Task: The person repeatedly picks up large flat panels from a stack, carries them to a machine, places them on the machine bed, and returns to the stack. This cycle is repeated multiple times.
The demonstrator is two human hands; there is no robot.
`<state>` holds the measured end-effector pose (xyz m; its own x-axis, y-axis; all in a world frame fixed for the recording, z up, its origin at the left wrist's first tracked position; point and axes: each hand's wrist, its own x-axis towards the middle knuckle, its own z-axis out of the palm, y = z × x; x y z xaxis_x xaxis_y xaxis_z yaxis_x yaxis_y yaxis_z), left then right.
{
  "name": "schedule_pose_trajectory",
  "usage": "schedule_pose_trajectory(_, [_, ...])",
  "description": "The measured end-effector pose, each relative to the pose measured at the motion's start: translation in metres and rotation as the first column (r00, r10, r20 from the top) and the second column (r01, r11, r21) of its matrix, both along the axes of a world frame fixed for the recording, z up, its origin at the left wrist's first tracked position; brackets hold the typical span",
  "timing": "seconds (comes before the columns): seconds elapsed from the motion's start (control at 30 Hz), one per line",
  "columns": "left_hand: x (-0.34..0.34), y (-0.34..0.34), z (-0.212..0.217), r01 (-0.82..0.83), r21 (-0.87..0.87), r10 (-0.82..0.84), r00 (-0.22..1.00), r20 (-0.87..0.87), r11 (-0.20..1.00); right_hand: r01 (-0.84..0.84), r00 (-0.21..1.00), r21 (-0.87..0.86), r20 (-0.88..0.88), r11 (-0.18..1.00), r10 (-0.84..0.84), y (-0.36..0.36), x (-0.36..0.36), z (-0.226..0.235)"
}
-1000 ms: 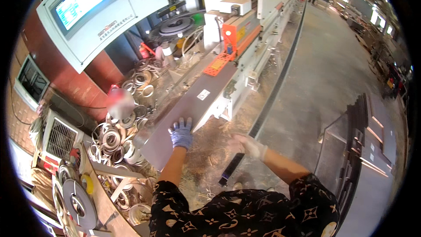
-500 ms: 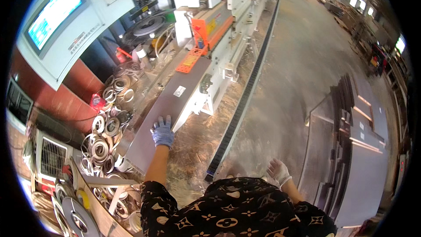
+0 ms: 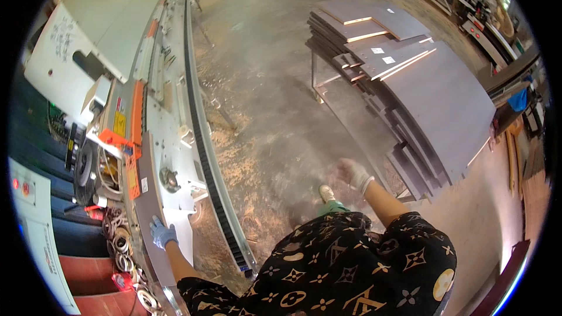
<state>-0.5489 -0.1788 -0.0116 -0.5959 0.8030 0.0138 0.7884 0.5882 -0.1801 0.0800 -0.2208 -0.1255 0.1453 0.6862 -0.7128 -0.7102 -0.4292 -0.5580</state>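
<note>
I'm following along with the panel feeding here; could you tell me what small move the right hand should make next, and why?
Probably reach the right hand on to the nearest panel in the stack of grey panels. It hangs empty and open in the air, short of the stack, while the left hand rests flat on the grey panel lying on the machine.

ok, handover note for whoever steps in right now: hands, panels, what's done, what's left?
Left hand, blue glove, rests flat on the grey panel lying on the long machine's infeed, beside the black conveyor track. It presses, no grip.
Right hand, white glove, empty and open, stretched toward the stack of grey panels on the rack at the right; not touching yet.
Done: one panel on the machine.
Left: likely feed that panel on and pick the next from the stack.
</note>
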Motion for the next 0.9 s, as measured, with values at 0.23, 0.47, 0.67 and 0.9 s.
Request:
schedule_pose_trajectory(0.23, [0.147, 0.029, -0.035, 0.336, 0.718, -0.572, 0.813, 0.106, 0.610, 0.306, 0.951, 0.171, -0.002, 0.937, -0.310, 0.140, 0.185, 0.005])
schedule_pose_trajectory(0.47, [0.292, 0.025, -0.019, 0.295, 0.775, -0.693, 0.679, 0.242, 0.559, 0.347, 0.914, 0.241, 0.131, 0.906, -0.384, 0.245, 0.270, 0.019])
schedule_pose_trajectory(0.67, [0.318, 0.005, -0.037, 0.161, 0.778, -0.674, 0.621, 0.399, 0.608, 0.087, 0.991, 0.468, 0.048, 0.879, -0.124, 0.163, 0.170, 0.071])
schedule_pose_trajectory(0.9, [0.345, 0.013, -0.011, 0.166, 0.775, -0.726, 0.510, 0.461, 0.609, 0.001, 0.996, 0.515, -0.081, 0.857, 0.047, 0.114, 0.119, 0.077])
